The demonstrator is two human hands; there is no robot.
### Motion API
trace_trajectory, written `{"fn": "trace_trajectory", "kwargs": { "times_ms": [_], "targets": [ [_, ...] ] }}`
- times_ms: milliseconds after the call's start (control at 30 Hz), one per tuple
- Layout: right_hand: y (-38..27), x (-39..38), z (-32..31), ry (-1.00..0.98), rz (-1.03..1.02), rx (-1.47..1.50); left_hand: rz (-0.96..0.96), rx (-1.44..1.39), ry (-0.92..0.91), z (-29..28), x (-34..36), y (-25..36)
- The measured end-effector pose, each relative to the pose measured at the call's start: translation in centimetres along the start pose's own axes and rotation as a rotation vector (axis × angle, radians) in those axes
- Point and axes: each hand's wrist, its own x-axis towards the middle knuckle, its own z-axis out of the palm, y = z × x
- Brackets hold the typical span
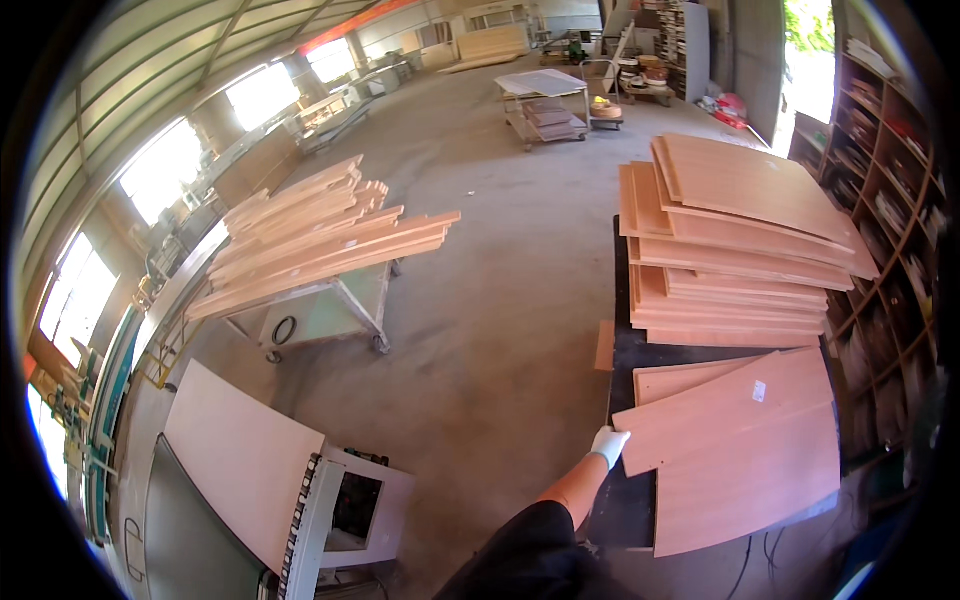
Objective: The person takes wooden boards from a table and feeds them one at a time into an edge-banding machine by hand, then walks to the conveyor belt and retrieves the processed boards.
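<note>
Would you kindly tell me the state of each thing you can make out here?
Left hand: gloved, closed on the labelled board's corner.
Labelled board: askew, overlapping another board.
Tall board stack: piled, edges uneven.
Dark table: loaded with boards.
Wood strips: piled on a cart.
Far cart: loaded.
Shelves: filled with items.
Doorway: open, bright outside.

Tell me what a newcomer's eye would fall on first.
Probably the tall stack of wood-toned panels at the right, its edges uneven. Nearer the viewer, the white-gloved left hand grips the left edge of a flat panel. At left, long wooden strips lie piled on a wheeled cart.
</note>
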Motion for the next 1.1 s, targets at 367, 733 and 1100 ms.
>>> {"fn": "trace_trajectory", "kwargs": {
  "times_ms": [367,733,1100],
  "targets": [
    [-14.0,7.9,1.1,0.189,-0.093,1.298,-0.587,-0.324,-0.771,9.0,-20.1,0.0],
    [-17.3,2.2,-0.3,0.337,0.210,2.201,-0.915,-0.038,-1.553,9.0,-24.2,1.5],
    [-13.8,-18.6,-0.2,1.128,0.189,1.521,-0.925,-0.387,-0.992,25.0,-21.6,1.1]
  ]
}}
